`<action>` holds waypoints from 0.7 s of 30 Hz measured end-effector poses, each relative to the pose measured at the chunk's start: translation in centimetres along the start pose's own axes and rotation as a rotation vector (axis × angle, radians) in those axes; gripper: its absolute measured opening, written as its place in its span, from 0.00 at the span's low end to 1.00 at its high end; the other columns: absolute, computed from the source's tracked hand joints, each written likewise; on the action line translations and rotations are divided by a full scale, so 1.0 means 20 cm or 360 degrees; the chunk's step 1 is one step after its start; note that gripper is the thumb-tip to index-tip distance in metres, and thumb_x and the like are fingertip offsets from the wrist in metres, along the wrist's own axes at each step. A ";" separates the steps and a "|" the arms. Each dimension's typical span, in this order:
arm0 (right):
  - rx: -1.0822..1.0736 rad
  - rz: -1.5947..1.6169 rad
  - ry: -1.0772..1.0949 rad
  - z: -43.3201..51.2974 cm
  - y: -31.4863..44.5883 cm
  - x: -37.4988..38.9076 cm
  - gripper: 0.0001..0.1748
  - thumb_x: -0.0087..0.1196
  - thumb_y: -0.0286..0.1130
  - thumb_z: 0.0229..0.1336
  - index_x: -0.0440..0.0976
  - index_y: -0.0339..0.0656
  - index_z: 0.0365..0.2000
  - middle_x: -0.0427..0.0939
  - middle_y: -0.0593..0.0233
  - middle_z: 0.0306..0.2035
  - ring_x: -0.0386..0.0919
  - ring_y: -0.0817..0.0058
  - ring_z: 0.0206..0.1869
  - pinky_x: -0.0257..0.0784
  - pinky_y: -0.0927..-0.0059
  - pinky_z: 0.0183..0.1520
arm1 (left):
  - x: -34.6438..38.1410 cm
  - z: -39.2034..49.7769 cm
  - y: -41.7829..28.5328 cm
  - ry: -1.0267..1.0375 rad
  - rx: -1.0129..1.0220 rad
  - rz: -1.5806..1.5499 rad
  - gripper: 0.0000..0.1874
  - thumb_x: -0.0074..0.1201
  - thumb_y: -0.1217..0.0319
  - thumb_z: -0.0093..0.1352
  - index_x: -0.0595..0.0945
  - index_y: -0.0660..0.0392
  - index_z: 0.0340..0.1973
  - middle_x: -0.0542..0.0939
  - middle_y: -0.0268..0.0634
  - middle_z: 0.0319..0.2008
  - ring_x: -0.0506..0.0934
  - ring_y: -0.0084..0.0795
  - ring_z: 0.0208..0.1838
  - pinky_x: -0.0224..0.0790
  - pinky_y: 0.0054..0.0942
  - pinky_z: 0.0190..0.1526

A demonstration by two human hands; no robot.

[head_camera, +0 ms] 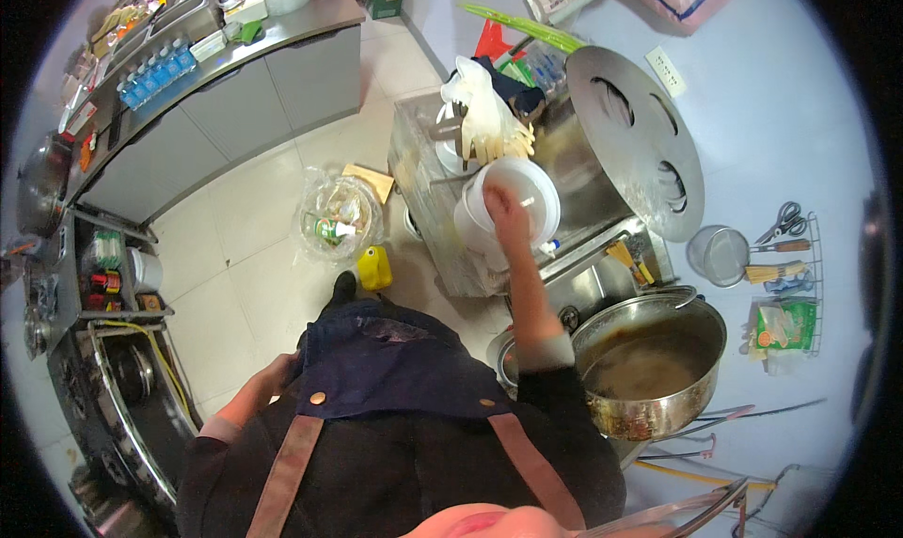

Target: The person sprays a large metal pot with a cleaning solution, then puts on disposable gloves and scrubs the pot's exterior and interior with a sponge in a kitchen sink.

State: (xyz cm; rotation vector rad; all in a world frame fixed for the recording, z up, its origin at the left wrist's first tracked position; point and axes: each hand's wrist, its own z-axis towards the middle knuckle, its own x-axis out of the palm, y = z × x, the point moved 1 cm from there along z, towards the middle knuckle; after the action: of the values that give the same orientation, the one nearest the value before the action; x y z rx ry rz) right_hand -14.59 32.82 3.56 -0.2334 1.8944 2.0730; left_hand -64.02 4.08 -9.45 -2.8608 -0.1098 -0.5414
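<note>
My right hand (502, 203) reaches into the mouth of a white plastic bucket (543, 178) on a metal-topped stand; its fingers are partly blurred, and whether they hold anything cannot be told. Behind the bucket hang pale rubber gloves (480, 108), over another white container. My left hand (282, 372) is low at my side against the dark apron (395, 369), its fingers mostly hidden. A big metal stockpot (649, 361) holding brown liquid stands to the right, near my right sleeve. Beyond the bucket is a tall metal pot with a round slotted lid (635, 143) tilted on it.
On the floor stand a plastic-lined bin (338, 213) with refuse and a yellow plastic jug (374, 268). A steel counter (296, 26) with bottled drinks (156, 72) runs along the far left. Scissors (783, 222) and a strainer (719, 256) hang on the right wall. A stove (134, 397) is at left.
</note>
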 end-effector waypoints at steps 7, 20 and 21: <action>0.0077 -0.1178 -0.0605 1.05 0.09 0.22 0.32 0.62 0.41 0.50 0.70 0.46 0.57 0.76 0.58 0.56 0.74 0.58 0.57 0.66 0.59 0.61 | -0.38 0.28 -0.34 -0.0006 -0.0010 0.0041 0.32 0.46 0.44 0.71 0.80 0.60 0.54 0.82 0.48 0.50 0.80 0.48 0.50 0.72 0.52 0.54; 0.0412 0.0778 0.0376 1.04 0.74 0.06 0.19 0.55 0.28 0.64 0.71 0.38 0.55 0.81 0.62 0.46 0.81 0.73 0.45 0.77 0.68 0.52 | -0.46 0.32 -1.40 -0.0679 0.1117 0.1839 0.24 0.53 0.56 0.69 0.79 0.57 0.57 0.82 0.52 0.51 0.78 0.48 0.57 0.68 0.41 0.60; 0.0447 0.0818 0.0306 0.98 0.84 0.06 0.20 0.55 0.29 0.64 0.70 0.37 0.56 0.81 0.61 0.47 0.81 0.72 0.46 0.77 0.68 0.53 | -0.33 0.27 -1.56 -0.0502 0.1114 0.1633 0.24 0.53 0.56 0.71 0.79 0.58 0.56 0.82 0.51 0.51 0.79 0.44 0.55 0.70 0.38 0.57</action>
State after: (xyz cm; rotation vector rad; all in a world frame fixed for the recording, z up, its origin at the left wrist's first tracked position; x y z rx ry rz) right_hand -19.56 51.32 20.91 0.1441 2.5482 2.1000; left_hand -71.77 35.48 -10.36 -1.9166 0.8734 0.1510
